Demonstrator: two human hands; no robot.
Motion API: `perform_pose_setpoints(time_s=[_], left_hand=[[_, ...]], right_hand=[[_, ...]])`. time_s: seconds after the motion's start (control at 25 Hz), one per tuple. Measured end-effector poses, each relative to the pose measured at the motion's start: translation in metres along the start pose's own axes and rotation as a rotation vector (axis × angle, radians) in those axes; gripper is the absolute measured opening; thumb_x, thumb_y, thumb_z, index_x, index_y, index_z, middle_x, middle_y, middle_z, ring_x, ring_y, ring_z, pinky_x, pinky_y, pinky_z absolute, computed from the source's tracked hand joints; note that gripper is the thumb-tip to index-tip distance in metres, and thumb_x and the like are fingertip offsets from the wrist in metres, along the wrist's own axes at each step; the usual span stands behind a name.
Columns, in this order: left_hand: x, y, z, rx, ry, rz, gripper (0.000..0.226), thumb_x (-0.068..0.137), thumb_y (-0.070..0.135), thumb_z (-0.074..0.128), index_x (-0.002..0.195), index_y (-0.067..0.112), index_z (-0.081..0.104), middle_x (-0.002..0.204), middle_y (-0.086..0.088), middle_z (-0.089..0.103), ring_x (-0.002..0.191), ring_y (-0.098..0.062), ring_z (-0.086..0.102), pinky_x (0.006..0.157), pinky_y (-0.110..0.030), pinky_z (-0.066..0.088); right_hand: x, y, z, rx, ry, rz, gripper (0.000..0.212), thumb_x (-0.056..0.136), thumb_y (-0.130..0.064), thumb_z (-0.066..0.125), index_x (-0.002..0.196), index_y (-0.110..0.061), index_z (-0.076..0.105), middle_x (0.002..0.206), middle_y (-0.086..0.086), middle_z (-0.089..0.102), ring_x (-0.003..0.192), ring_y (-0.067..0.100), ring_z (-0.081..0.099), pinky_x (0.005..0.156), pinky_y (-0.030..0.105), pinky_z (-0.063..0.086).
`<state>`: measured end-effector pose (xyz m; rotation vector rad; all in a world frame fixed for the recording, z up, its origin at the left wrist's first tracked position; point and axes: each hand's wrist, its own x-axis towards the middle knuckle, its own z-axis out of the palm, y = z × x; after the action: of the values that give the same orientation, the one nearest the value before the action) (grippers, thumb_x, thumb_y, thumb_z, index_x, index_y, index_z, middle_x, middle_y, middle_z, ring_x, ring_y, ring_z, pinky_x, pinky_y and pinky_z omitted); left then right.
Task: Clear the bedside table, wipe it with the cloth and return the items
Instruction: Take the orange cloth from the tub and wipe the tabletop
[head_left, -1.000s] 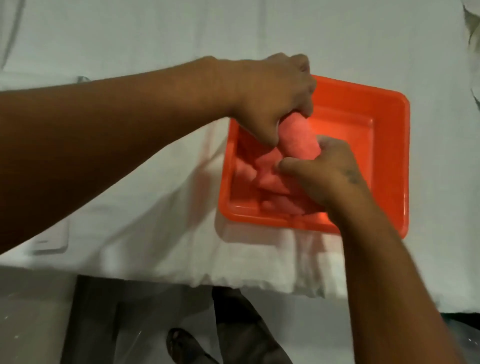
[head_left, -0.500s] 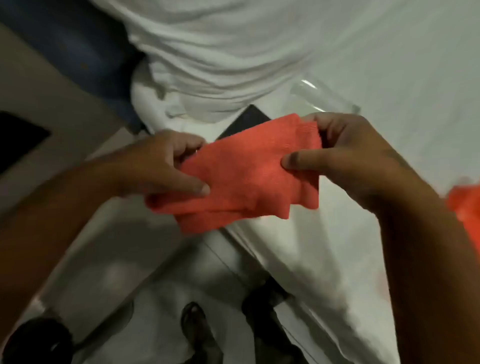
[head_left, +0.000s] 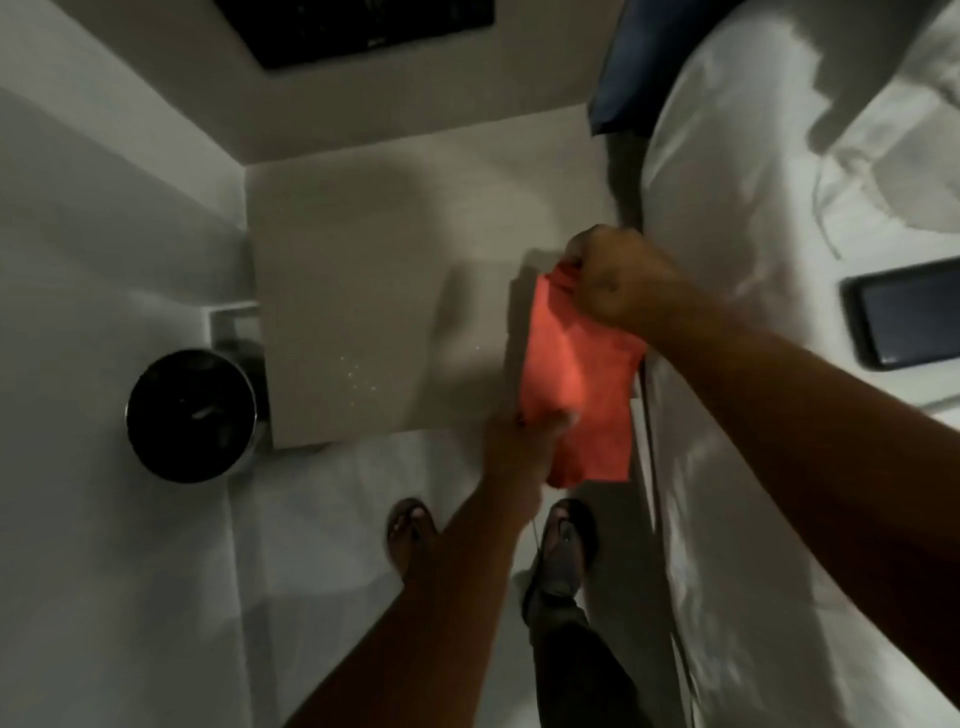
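Both hands pinch orange cloth (head_left: 576, 374) taut over bedside table (head_left: 363, 312) rt edge by bed (head_left: 753, 364): R hand (head_left: 618, 280) fisted on top, L hand (head_left: 524, 441) thumb-gripping bottom; tabletop bare w/ droplets, bin (head_left: 189, 415) beside lt edge.

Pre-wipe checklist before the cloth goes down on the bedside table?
1. Cloth gripped by both hands, right hand at top, left hand at lower edge: ok.
2. Bedside table top free of items: ok.
3. Cloth over the table: not ok, it hangs at the right edge.
4. Phone parked on the bed: ok.
5. Cloth dampness: cannot tell.
6. Bin clear of the top: ok.
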<state>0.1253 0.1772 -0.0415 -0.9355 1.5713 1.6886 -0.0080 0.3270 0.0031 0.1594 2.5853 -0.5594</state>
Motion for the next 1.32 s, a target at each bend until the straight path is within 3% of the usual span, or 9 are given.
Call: perform_pose_setpoints(time_s=[0.16, 0.28, 0.36, 0.52, 0.68, 0.92, 1.12, 1.2, 1.32], left_hand=[[0.021, 0.002, 0.032, 0.032, 0.059, 0.004, 0.056, 0.071, 0.027, 0.085, 0.122, 0.012, 0.069, 0.118, -0.010, 0.074, 0.104, -0.029, 0.071, 0.093, -0.050, 0.060], [0.025, 0.012, 0.012, 0.310, -0.010, 0.102, 0.031, 0.082, 0.030, 0.078, 0.103, 0.007, 0.073, 0.101, -0.012, 0.077, 0.091, -0.027, 0.074, 0.085, -0.041, 0.061], [0.027, 0.029, -0.025, 0.572, 0.053, 0.367, 0.022, 0.090, 0.031, 0.072, 0.094, 0.010, 0.070, 0.095, -0.007, 0.076, 0.087, -0.022, 0.071, 0.077, -0.029, 0.056], [0.100, 0.101, -0.131, 1.162, 0.398, 0.865, 0.063, 0.091, 0.040, 0.046, 0.137, -0.002, 0.055, 0.140, -0.025, 0.057, 0.132, -0.041, 0.052, 0.112, -0.044, 0.041], [0.161, 0.129, -0.200, 1.609, 0.275, 0.790, 0.081, 0.097, 0.053, 0.026, 0.157, -0.002, 0.025, 0.165, -0.025, 0.025, 0.154, -0.041, 0.021, 0.126, -0.053, 0.019], [0.172, 0.117, -0.201, 1.566, 0.400, 0.928, 0.073, 0.101, 0.047, 0.028, 0.160, 0.006, 0.019, 0.169, -0.016, 0.019, 0.158, -0.033, 0.014, 0.128, -0.050, 0.011], [0.173, 0.118, -0.205, 1.626, 0.388, 0.909, 0.074, 0.100, 0.049, 0.021, 0.161, 0.007, 0.017, 0.170, -0.016, 0.018, 0.158, -0.034, 0.013, 0.128, -0.050, 0.011], [0.173, 0.121, -0.203, 1.633, 0.394, 0.896, 0.075, 0.100, 0.049, 0.019, 0.161, 0.007, 0.016, 0.170, -0.016, 0.017, 0.158, -0.034, 0.012, 0.128, -0.051, 0.010], [0.172, 0.123, -0.202, 1.639, 0.380, 0.885, 0.075, 0.100, 0.050, 0.019, 0.161, 0.008, 0.013, 0.171, -0.015, 0.013, 0.159, -0.033, 0.009, 0.128, -0.051, 0.009]], right_hand=[[0.023, 0.004, 0.023, -0.086, 0.140, -0.021, 0.029, 0.092, -0.032, 0.057, 0.112, -0.015, 0.067, 0.118, 0.018, 0.065, 0.112, 0.041, 0.060, 0.096, 0.045, 0.051], [0.005, 0.009, 0.052, -0.146, 0.371, -0.088, 0.049, 0.093, -0.035, 0.052, 0.136, -0.012, 0.053, 0.145, 0.020, 0.046, 0.133, 0.041, 0.041, 0.112, 0.049, 0.033], [-0.015, 0.010, 0.080, -0.094, 0.412, -0.088, 0.059, 0.098, -0.043, 0.046, 0.148, -0.014, 0.040, 0.158, 0.017, 0.031, 0.145, 0.038, 0.026, 0.119, 0.048, 0.021], [-0.029, 0.013, 0.137, -0.061, 0.310, -0.069, 0.071, 0.099, -0.058, 0.024, 0.156, -0.016, 0.027, 0.165, 0.013, 0.017, 0.152, 0.034, 0.014, 0.124, 0.047, 0.012], [0.032, 0.026, 0.115, -0.183, 0.452, -0.118, 0.057, 0.104, -0.046, 0.025, 0.149, -0.016, 0.044, 0.158, 0.016, 0.035, 0.146, 0.036, 0.031, 0.122, 0.046, 0.021], [0.167, -0.041, 0.075, -0.151, 0.511, 0.005, 0.056, 0.104, -0.046, 0.022, 0.154, -0.023, 0.031, 0.165, 0.015, 0.018, 0.153, 0.036, 0.013, 0.123, 0.052, 0.011], [-0.039, -0.071, 0.190, -0.199, 0.248, -0.423, 0.057, 0.102, -0.035, 0.037, 0.155, -0.014, 0.030, 0.165, 0.012, 0.018, 0.154, 0.035, 0.009, 0.118, 0.058, 0.021], [-0.063, -0.024, 0.176, -0.178, 0.287, -0.296, 0.055, 0.102, -0.036, 0.038, 0.152, -0.013, 0.038, 0.163, 0.013, 0.025, 0.152, 0.036, 0.016, 0.115, 0.062, 0.024], [0.045, 0.008, 0.113, -0.231, 0.363, -0.083, 0.058, 0.104, -0.042, 0.025, 0.154, -0.013, 0.031, 0.163, 0.016, 0.024, 0.152, 0.036, 0.016, 0.119, 0.059, 0.017]])
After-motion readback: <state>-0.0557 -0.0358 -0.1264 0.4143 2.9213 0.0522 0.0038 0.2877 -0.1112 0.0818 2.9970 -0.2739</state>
